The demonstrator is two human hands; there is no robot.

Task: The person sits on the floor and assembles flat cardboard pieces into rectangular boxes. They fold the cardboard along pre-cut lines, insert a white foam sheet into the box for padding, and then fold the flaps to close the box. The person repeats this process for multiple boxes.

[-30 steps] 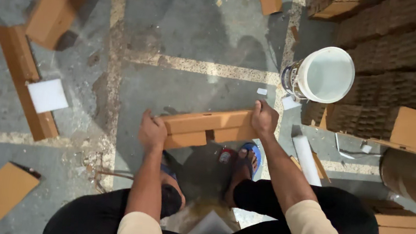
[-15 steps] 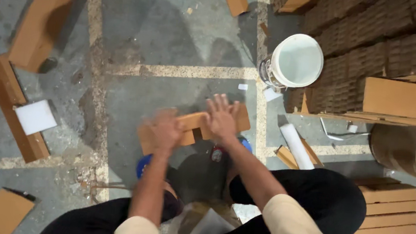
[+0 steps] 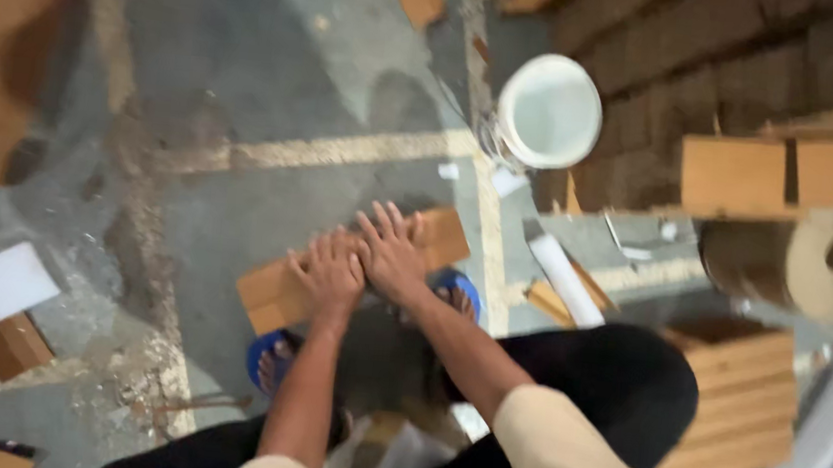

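A folded cardboard piece (image 3: 275,297) is being pressed flat against the concrete floor (image 3: 279,82), just in front of the blue sandals (image 3: 270,357). The left hand (image 3: 331,275) is being laid palm down on it, fingers (image 3: 305,266) spread and closed on nothing. The right hand (image 3: 393,252) is being set just beside it, the two touching, its fingers (image 3: 384,223) stretched open over the cardboard's far half; the frame is blurred, so the exact contact is probably flat rather than gripping. A white bucket (image 3: 550,111) is being seen well apart beyond, a brown paper roll (image 3: 816,261) at the right, and a white tube (image 3: 563,279) near the right foot.
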